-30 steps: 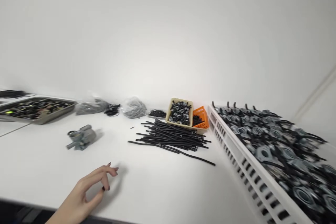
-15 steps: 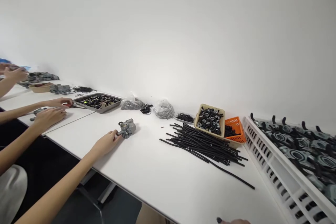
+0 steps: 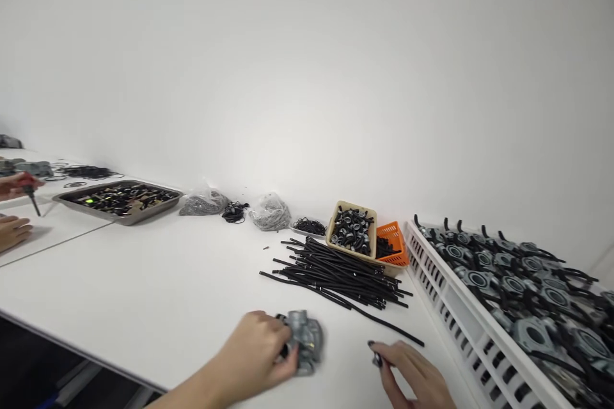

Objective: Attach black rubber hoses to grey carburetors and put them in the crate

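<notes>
My left hand (image 3: 254, 351) is closed around the near side of a grey metal carburetor (image 3: 307, 337), low over the white table (image 3: 182, 294). To its right, my right hand (image 3: 415, 374) pinches a small black cap with a shiny metal part (image 3: 377, 356) between thumb and fingers. The cap and the carburetor are apart. Beyond both hands lies a pile of thin black rubber hoses (image 3: 330, 275). Similar black caps with metallic rings fill a cream basket (image 3: 332, 239) behind the hoses.
At right stands a white slotted crate (image 3: 460, 326) full of carburetors with black hoses. An orange basket (image 3: 398, 244) adjoins the cream one. Plastic bags of small parts (image 3: 271, 211) and a metal tray (image 3: 129, 217) line the wall. A co-worker's hand (image 3: 14, 186) holds a red-handled screwdriver (image 3: 32, 192).
My left hand has brought the carburetor rightward and nearer to me. My right hand has risen further into view with the small black cap. The view has swung right.
</notes>
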`<state>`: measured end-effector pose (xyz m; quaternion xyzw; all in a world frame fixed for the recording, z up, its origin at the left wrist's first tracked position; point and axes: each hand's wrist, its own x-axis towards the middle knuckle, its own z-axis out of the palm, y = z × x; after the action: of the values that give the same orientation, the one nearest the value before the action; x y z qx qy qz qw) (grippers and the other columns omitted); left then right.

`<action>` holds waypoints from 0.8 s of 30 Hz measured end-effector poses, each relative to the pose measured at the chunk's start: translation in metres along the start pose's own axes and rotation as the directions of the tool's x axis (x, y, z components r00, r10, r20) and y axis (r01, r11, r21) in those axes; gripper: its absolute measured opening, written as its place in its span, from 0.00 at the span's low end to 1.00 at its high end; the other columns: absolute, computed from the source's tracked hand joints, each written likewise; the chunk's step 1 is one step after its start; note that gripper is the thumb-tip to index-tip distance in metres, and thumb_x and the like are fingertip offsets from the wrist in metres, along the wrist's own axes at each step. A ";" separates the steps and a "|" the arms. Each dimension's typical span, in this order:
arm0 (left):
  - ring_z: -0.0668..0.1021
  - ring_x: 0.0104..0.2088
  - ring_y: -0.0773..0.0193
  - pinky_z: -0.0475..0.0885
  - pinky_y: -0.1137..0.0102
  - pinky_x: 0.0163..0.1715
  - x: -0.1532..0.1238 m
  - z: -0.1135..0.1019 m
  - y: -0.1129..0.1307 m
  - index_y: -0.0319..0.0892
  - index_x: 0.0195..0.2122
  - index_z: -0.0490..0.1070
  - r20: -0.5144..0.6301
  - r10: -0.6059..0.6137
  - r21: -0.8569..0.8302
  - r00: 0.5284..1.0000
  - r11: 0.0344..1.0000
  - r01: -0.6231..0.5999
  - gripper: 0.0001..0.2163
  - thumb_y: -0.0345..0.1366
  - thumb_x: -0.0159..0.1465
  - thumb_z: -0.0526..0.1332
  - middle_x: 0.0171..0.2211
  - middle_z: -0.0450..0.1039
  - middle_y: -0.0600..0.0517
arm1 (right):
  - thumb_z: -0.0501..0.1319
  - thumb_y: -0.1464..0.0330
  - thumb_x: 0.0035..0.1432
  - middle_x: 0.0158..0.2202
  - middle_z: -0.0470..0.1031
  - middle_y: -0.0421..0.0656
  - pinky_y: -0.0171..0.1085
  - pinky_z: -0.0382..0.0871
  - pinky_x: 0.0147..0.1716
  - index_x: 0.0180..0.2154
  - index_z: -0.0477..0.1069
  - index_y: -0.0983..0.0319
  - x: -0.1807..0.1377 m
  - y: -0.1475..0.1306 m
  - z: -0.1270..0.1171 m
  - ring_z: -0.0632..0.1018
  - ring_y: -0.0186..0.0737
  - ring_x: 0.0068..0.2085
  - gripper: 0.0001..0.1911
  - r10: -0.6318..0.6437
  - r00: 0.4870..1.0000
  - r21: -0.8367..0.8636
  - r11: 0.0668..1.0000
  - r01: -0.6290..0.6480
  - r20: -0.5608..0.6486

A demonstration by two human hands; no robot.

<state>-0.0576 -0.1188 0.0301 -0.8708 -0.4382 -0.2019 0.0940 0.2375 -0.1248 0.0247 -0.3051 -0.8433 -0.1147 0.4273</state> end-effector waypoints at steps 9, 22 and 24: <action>0.70 0.17 0.65 0.54 0.68 0.20 0.106 0.044 0.065 0.42 0.17 0.65 -0.044 0.137 -0.177 0.990 0.974 -0.142 0.12 0.41 0.54 0.59 0.17 0.71 0.52 | 0.54 0.67 0.62 0.28 0.79 0.43 0.33 0.72 0.29 0.38 0.75 0.62 0.071 0.050 0.035 0.78 0.37 0.27 0.11 0.461 0.886 0.076 0.886 -0.458 -0.043; 0.72 0.49 0.53 0.66 0.61 0.52 0.097 0.083 0.023 0.46 0.54 0.59 -0.239 0.129 -0.625 0.962 0.738 -0.254 0.42 0.53 0.38 0.71 0.51 0.68 0.46 | 0.57 0.67 0.60 0.31 0.78 0.44 0.37 0.68 0.38 0.48 0.74 0.59 0.169 0.162 0.128 0.79 0.43 0.36 0.16 0.669 0.734 -0.344 0.720 -0.603 0.115; 0.73 0.49 0.53 0.67 0.62 0.52 0.098 0.089 0.023 0.47 0.54 0.59 -0.185 0.111 -0.661 0.976 0.721 -0.207 0.43 0.53 0.37 0.71 0.53 0.68 0.46 | 0.58 0.68 0.59 0.32 0.77 0.44 0.37 0.67 0.38 0.43 0.76 0.60 0.173 0.167 0.133 0.78 0.42 0.35 0.12 0.667 0.739 -0.333 0.720 -0.608 0.094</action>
<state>0.0374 -0.0310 -0.0068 -0.8642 -0.2509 -0.3957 -0.1833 0.1755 0.1391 0.0697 -0.6455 -0.6998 -0.0457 0.3024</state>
